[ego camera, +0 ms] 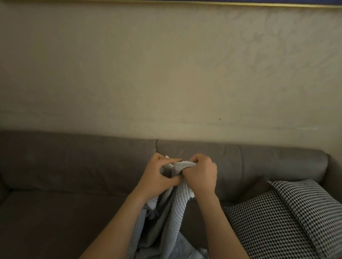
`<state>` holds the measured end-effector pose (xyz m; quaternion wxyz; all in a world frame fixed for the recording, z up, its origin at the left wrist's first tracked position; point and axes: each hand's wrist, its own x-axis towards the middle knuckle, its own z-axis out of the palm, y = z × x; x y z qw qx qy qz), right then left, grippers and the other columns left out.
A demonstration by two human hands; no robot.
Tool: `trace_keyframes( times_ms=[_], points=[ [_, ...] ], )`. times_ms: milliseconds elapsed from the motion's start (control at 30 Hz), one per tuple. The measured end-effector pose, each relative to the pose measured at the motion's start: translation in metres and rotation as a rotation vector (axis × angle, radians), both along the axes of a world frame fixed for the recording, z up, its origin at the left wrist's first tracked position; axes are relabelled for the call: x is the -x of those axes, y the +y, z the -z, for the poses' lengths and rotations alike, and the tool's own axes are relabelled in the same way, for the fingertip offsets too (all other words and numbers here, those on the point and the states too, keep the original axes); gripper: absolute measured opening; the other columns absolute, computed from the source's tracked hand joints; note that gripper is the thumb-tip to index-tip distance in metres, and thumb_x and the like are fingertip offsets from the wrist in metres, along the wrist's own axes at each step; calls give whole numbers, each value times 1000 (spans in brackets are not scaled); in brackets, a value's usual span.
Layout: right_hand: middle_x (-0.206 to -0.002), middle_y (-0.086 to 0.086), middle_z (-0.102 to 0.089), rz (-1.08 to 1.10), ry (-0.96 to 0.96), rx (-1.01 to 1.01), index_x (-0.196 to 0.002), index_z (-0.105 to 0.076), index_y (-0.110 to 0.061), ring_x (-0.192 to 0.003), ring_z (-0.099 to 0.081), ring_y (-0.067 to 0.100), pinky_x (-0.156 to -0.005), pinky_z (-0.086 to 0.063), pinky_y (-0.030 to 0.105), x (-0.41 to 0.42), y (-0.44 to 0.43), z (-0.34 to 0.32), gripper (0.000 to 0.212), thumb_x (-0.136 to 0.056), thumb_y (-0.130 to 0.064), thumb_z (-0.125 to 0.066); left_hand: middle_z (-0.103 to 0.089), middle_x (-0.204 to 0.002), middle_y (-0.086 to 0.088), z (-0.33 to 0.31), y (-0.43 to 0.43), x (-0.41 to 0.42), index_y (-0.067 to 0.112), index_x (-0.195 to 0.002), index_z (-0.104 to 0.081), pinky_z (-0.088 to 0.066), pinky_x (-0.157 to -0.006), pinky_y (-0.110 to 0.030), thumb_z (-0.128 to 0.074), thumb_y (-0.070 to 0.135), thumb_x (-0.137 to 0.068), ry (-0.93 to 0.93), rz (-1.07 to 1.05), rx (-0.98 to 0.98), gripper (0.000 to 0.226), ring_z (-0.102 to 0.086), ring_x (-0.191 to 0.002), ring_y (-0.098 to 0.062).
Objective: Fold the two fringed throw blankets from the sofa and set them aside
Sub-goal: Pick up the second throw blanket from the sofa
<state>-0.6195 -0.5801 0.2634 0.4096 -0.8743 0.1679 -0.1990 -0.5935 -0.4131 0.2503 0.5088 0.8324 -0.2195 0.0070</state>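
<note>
Reaches in from the bottom edge with two bare forearms, both cut off by the frame below the elbow. Holds a grey ribbed throw blanket (pixel 174 220) bunched between them, hanging in loose folds in front of the sofa seat, lower end lost past the bottom edge. Grips its gathered top edge with the left hand (pixel 159 178), thumb stretched across towards the other hand, fingers curled under the cloth and mostly hidden. Clenches the right hand (pixel 202 175) round the same edge, knuckles up, fingertips tucked out of sight in the fabric. Hands close together, only a short span of cloth between them. A little white fringe (pixel 152 201) under the left wrist, hard to make out in the dim light. Cannot tell whether one blanket or two in the bundle. On the seat to the right, a black-and-white houndstooth cushion (pixel 288 221), cropped at the right and bottom edges. Beyond, the brown sofa (pixel 74 166), with a seam in the backrest just behind the hands. Farthest off, a plain beige wall (pixel 166 74), and a thin gold strip (pixel 185 2) along the very top, mostly cropped.
</note>
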Motion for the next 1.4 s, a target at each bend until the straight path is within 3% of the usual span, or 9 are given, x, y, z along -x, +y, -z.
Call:
trace_keyframes(
  times_ms=[133,333,467,600,767,867,1000,1167,1400],
  points=[
    [-53,-8,-43,-113,-168,53,-61,-41,-26,-49,-36,7,-44,-23,20,1,-1,8,39,-73,5,-62,-51,-99,5,9,-9,2,30,-85,-70,-52,-73,-24,-87,16,-81,-142,-177,-31,23,-59,-85,-6],
    [-74,-11,-60,-308,-90,56,-85,-55,-32,-65,-55,8,-53,-38,29,4,1,20,26,-85,-9,-67,-43,-69,7,-2,-6,-4,29,-66,-37,-39,-52,-41,-67,1,-85,-260,-345,-129,45,-46,-60,-11],
    [-68,-7,-54,-410,74,87,-76,-46,-29,-59,-48,12,-55,-37,35,3,-1,39,29,-96,-28,-67,-32,-59,10,-17,-1,-13,20,-65,-31,-28,-57,-32,-56,-10,-84,-126,-348,94,43,-29,-57,-7],
    [-75,-10,-63,-433,271,46,-72,-50,-33,-77,-66,21,-69,-53,39,5,1,57,29,-97,-28,-63,-37,-67,-4,-36,4,-19,4,-71,-37,-26,-61,-36,-48,-14,-84,92,-291,233,25,-32,-63,-12],
    [-121,6,-66,-424,568,247,-104,-56,-21,-119,-57,30,-108,-40,46,10,2,80,9,-105,-26,-48,-60,-91,-11,-44,9,-30,-11,-96,-51,-47,-79,-43,-46,-5,-97,292,-420,611,8,-56,-85,-22],
    [-123,12,-67,-368,499,207,-116,-60,-9,-114,-61,36,-95,-48,42,8,-3,85,22,-100,-7,-45,-59,-87,-11,-42,16,-35,-10,-95,-54,-47,-75,-39,-55,-7,-96,264,-566,655,3,-54,-82,-19],
    [-89,8,-70,-263,246,-86,-94,-64,-3,-83,-66,28,-63,-44,25,4,-5,62,15,-93,3,-50,-67,-102,-11,-29,28,-32,7,-110,-61,-55,-76,-34,-63,-14,-88,344,-612,607,30,-65,-91,-23],
    [-61,11,-62,-22,-149,-270,-74,-70,-5,-52,-45,7,-50,-37,26,2,-11,11,21,-83,5,-54,-66,-121,-10,1,40,-29,16,-105,-70,-59,-96,-47,-78,7,-91,428,-717,532,19,-66,-115,-27],
    [-73,-12,-76,-61,-126,-253,-86,-82,-24,-70,-71,1,-59,-55,20,-3,1,-9,12,-80,-15,-80,-62,-136,18,-6,17,-10,45,-130,-69,-52,-98,-19,-97,24,-75,309,-17,214,65,-51,-128,13]
  ],
)
